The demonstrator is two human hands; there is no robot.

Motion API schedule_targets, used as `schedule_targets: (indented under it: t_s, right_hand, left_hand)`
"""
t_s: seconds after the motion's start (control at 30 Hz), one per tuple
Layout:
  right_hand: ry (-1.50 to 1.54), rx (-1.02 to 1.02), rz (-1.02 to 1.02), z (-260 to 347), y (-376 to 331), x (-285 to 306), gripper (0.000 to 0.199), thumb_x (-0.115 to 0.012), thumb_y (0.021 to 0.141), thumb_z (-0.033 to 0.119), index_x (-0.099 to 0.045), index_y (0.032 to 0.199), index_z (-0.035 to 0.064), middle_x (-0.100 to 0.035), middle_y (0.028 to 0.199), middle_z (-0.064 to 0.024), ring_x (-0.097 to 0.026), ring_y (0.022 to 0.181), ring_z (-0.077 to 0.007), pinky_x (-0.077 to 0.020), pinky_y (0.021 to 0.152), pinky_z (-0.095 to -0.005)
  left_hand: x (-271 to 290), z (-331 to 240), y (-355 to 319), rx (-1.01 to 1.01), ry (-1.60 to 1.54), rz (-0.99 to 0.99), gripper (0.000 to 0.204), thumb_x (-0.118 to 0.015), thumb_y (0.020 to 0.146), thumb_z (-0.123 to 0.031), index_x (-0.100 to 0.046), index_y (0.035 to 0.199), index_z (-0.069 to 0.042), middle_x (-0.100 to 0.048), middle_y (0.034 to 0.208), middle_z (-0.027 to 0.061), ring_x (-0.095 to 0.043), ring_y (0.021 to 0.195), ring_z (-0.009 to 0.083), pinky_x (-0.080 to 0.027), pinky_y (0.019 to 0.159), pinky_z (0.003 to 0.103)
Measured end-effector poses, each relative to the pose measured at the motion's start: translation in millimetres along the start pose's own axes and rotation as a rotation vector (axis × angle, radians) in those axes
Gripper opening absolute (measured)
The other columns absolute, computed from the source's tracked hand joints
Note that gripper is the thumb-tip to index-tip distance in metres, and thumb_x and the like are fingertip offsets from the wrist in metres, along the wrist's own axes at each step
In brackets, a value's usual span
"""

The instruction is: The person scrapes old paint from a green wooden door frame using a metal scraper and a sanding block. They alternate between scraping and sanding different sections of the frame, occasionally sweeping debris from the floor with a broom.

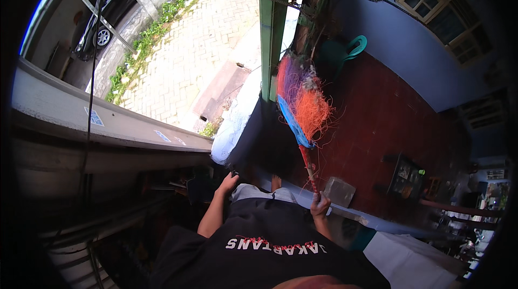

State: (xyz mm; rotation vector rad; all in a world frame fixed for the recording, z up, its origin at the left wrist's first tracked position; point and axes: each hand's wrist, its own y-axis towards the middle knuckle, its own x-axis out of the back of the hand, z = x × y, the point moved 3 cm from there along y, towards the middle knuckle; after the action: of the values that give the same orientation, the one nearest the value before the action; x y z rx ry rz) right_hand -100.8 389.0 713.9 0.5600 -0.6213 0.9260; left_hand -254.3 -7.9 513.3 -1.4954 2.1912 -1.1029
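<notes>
My right hand [320, 203] is wrapped round the lower end of a red-and-white handle. Its far end carries a cobweb duster [313, 111] with shaggy orange and purple bristles. A blue wrap [292, 119] runs along the left side of the bristles, and greyish fluff clings near their top. The duster points away from me, its head close to a green post [273, 30]. At my left side, my left hand [229, 181] is closed around a small dark object, too dim to name.
A green plastic chair [353, 49] stands beyond the duster, on a dark red floor [377, 105]. Ropes hang around the posts. To the left runs a long pale beam [108, 119]; beyond it lies sunlit paving [183, 57]. A dark low table [406, 175] sits at the right.
</notes>
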Motion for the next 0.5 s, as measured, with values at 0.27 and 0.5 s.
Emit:
schedule_targets:
  t_s: [0.27,0.5]
  right_hand:
    - [-0.137,-0.263,0.137,-31,-49,-21,0.043,-0.056,0.098,0.042,-0.069,0.086,0.003,-0.064,0.071,-0.0248,-0.065,0.071,-0.0467,-0.0487,0.061,-0.0531]
    - [-0.015,-0.171,0.044,-11,-62,-24,0.038,-0.053,0.099,0.032,-0.063,0.079,0.0007,-0.058,0.063,-0.0229,-0.062,0.062,-0.0444,-0.0434,0.055,-0.0496]
  left_hand:
    - [-23,-229,11,-0.681,0.208,-0.055,0.052,-0.058,0.086,-0.014,-0.048,0.136,-0.003,-0.058,0.121,0.0175,-0.055,0.118,0.0305,-0.041,0.103,0.039]
    - [3,-590,-117,-1.582,-0.035,-0.437,0.041,-0.05,0.085,0.007,-0.054,0.126,-0.001,-0.059,0.104,0.0181,-0.063,0.093,0.037,-0.051,0.08,0.04]
